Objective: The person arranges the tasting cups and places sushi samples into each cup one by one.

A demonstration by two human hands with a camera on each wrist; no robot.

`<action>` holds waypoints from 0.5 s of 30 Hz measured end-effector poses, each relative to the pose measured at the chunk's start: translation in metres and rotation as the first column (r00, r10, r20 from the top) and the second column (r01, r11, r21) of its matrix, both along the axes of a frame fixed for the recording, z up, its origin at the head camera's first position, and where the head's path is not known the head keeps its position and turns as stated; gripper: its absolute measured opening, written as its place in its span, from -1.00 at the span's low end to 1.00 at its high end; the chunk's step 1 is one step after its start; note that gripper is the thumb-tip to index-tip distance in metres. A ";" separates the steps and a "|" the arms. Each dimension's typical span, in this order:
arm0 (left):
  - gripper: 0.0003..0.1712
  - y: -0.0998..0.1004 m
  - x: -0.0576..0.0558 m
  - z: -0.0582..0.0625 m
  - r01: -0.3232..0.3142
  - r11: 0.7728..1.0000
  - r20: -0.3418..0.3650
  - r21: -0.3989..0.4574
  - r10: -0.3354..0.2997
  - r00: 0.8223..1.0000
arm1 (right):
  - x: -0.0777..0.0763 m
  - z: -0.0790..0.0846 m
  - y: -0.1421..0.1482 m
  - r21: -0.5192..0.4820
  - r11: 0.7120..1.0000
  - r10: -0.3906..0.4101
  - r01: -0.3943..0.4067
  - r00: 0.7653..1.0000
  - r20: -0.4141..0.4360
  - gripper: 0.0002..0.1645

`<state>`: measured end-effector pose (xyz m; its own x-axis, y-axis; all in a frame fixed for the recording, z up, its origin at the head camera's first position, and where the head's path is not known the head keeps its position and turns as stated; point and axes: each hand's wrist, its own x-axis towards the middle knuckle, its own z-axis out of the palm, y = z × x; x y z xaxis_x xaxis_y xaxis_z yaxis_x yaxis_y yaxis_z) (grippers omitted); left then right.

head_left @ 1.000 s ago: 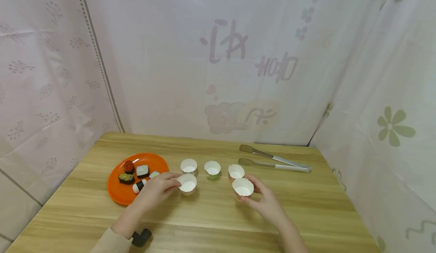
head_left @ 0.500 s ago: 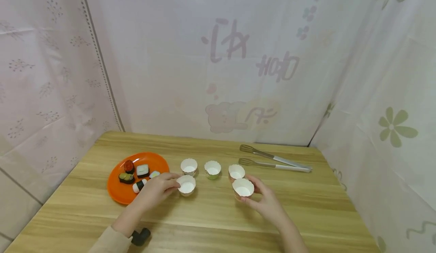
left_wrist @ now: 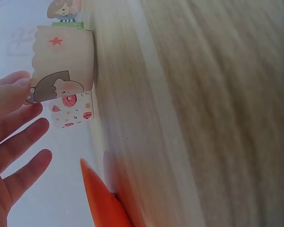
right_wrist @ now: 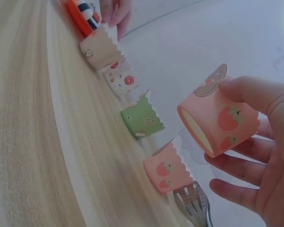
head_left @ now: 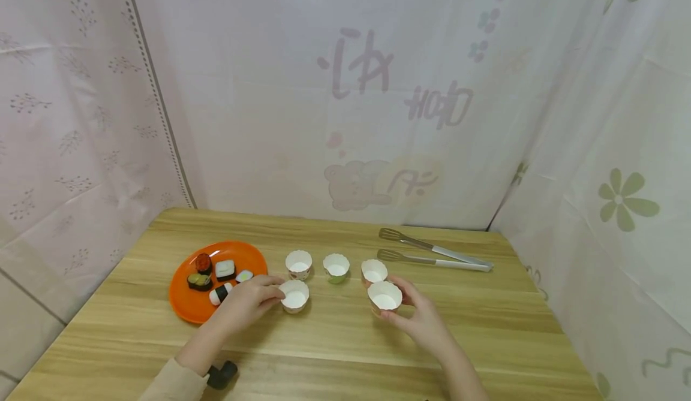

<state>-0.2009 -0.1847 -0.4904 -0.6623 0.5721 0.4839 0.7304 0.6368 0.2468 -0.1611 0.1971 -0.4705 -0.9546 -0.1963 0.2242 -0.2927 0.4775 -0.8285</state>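
Note:
My left hand [head_left: 245, 302] pinches the rim of a cream paper baking cup [left_wrist: 64, 61] with a printed cartoon figure; it stands upright on or just at the table. Thumb and forefinger do the pinching, the other fingers spread apart. My right hand [right_wrist: 267, 127] grips a pink strawberry-print baking cup [right_wrist: 222, 120] above the table, its base tilted toward the right wrist camera. Behind stand a white donut-print cup [head_left: 299, 264], a green cup [right_wrist: 143, 118] and another pink strawberry cup [right_wrist: 166, 169], all upright. The inside of each cup looks white in the head view.
An orange plate [head_left: 186, 308] with several toy sushi pieces [head_left: 225, 269] lies at the left. Metal tongs [head_left: 437, 262] rest at the back right. A black object [head_left: 222, 375] shows by the left sleeve. Printed curtains [head_left: 270, 119] surround the wooden table [head_left: 345, 341].
My left hand has lowered the cream cup slightly, and it has shifted a little toward me and left. The right hand holds its pink cup nearly still.

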 end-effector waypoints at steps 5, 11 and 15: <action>-0.83 0.000 0.001 0.000 -0.015 1.000 0.023 -0.014 0.015 1.000 | 0.000 0.000 -0.001 -0.009 1.000 0.005 -0.005 1.000 -0.005 -0.13; -0.83 -0.003 0.000 -0.002 -0.025 0.999 0.040 -0.030 0.026 0.999 | 0.000 0.000 -0.001 -0.013 1.000 0.011 -0.011 1.000 -0.017 -0.15; -0.83 -0.004 0.000 -0.001 -0.021 0.999 0.049 -0.035 0.023 0.999 | 0.001 0.000 -0.001 -0.011 1.000 0.015 -0.015 1.000 -0.021 -0.16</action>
<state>-0.2012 -0.1890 -0.4918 -0.6973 0.5732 0.4303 0.7038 0.6613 0.2595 -0.1605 0.1958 -0.4706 -0.9465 -0.2081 0.2465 -0.3174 0.4636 -0.8272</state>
